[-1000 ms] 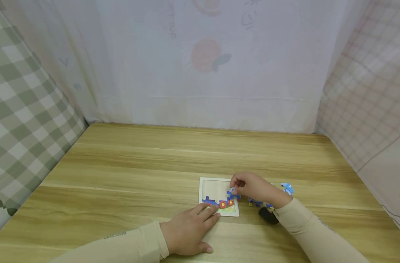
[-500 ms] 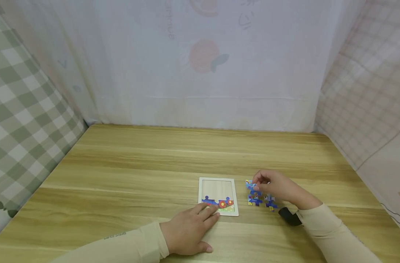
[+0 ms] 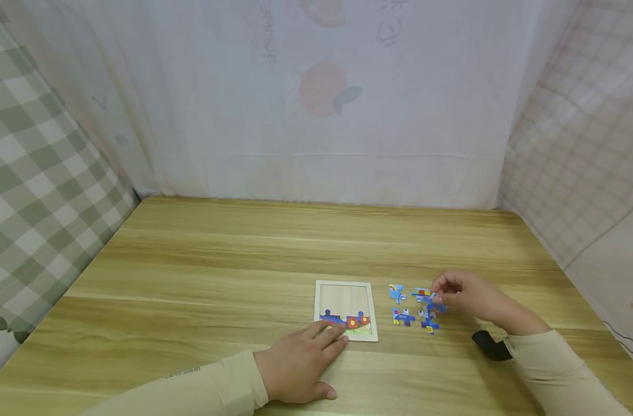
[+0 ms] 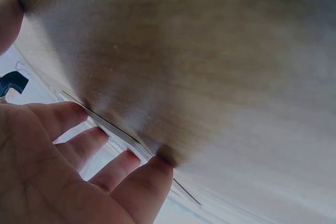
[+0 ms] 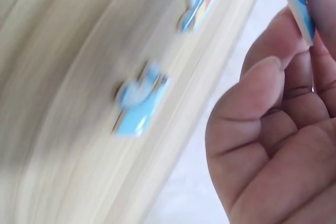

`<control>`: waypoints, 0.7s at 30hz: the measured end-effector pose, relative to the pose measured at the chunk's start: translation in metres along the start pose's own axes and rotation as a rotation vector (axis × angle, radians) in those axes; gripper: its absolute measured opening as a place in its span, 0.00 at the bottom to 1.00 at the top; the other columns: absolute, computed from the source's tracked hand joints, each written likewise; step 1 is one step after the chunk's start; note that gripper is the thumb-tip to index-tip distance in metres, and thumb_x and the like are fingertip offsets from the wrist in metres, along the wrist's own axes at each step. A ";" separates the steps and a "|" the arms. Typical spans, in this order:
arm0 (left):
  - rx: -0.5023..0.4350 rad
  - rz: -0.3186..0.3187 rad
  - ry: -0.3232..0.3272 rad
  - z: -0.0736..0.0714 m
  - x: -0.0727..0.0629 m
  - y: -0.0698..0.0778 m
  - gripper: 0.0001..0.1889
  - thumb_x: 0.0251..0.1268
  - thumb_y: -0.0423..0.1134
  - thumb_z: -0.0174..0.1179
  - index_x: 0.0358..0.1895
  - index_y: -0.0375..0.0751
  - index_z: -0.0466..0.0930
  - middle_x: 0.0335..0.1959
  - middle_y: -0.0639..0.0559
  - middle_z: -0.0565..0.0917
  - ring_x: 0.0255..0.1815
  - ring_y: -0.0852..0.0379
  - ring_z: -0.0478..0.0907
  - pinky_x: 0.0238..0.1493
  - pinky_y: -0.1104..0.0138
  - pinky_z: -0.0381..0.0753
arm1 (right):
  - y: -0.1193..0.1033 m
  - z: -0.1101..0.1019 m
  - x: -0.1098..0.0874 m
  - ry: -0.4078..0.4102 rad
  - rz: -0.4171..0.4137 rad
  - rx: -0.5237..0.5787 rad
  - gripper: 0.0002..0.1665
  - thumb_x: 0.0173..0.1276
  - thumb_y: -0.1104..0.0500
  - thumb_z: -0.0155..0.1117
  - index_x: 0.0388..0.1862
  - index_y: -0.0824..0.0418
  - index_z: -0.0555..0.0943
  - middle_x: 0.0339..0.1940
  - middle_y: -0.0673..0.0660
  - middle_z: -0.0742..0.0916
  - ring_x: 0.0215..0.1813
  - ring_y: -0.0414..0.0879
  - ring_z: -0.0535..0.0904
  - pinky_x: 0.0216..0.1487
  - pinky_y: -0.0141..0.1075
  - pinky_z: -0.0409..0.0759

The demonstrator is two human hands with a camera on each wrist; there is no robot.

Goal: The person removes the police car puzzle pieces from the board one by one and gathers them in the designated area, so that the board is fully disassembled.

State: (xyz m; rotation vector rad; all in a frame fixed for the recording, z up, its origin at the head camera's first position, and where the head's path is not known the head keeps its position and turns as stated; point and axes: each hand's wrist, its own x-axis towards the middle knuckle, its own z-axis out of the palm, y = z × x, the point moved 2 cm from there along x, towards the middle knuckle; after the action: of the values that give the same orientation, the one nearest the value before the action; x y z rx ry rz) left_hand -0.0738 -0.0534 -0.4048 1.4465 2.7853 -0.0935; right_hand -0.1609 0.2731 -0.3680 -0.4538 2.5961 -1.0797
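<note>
My right grip (image 3: 469,297) is pinched, thumb and finger clamped together on a blue puzzle piece (image 3: 437,299). A second ago this pinch was at the right edge of the white puzzle frame (image 3: 373,306); now it is well to the right, over the loose pieces. I judge that the piece has not found its place: the frame's pale wooden backing (image 3: 344,297) shows bare above the fitted bottom row (image 3: 351,323), with its blue patches and red flowers.

My left grip (image 3: 303,365) lies low, fingers extended and holding nothing, fingertips on the frame's near left corner, thumb on the bench (image 3: 217,242). Those fingers hide part of the bottom row.

Between the frame and my right grip lie other loose pieces: one at far left (image 3: 397,293), one with a red patch (image 3: 420,293), and two nearer me (image 3: 403,316) (image 3: 429,318). My pinch partly covers this group. A black object (image 3: 492,346) sits by my right wrist. Behind the bench hangs a pale curtain (image 3: 222,115) with a printed orange.
</note>
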 end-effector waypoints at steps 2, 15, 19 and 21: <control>-0.001 0.002 0.002 0.000 0.000 0.000 0.40 0.61 0.67 0.54 0.70 0.45 0.66 0.71 0.50 0.65 0.68 0.49 0.65 0.65 0.67 0.68 | 0.004 -0.003 -0.003 -0.006 -0.011 -0.001 0.06 0.65 0.64 0.65 0.37 0.67 0.80 0.32 0.54 0.81 0.33 0.37 0.73 0.32 0.31 0.74; -0.023 0.000 -0.011 -0.001 0.001 -0.001 0.40 0.61 0.66 0.55 0.70 0.44 0.65 0.72 0.50 0.65 0.69 0.49 0.64 0.64 0.66 0.68 | 0.026 -0.011 -0.015 -0.064 -0.025 0.028 0.07 0.66 0.67 0.63 0.38 0.71 0.80 0.31 0.51 0.82 0.31 0.34 0.75 0.32 0.29 0.76; -0.021 0.004 -0.010 -0.001 0.001 0.000 0.40 0.61 0.66 0.55 0.70 0.44 0.66 0.71 0.50 0.65 0.69 0.49 0.64 0.65 0.67 0.68 | 0.031 -0.011 -0.017 -0.090 -0.020 0.033 0.04 0.66 0.67 0.62 0.37 0.69 0.80 0.31 0.51 0.83 0.30 0.35 0.76 0.31 0.29 0.76; -0.021 0.004 -0.009 -0.001 0.001 0.000 0.40 0.61 0.66 0.55 0.70 0.44 0.66 0.71 0.50 0.65 0.68 0.50 0.64 0.65 0.67 0.68 | 0.033 -0.011 -0.018 -0.106 -0.011 0.041 0.05 0.67 0.67 0.61 0.38 0.69 0.80 0.31 0.52 0.83 0.30 0.35 0.76 0.31 0.30 0.76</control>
State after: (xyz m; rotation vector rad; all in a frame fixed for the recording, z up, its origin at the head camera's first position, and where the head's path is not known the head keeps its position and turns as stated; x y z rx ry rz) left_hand -0.0747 -0.0524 -0.4036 1.4435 2.7669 -0.0702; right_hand -0.1544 0.3099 -0.3816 -0.5019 2.4780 -1.0802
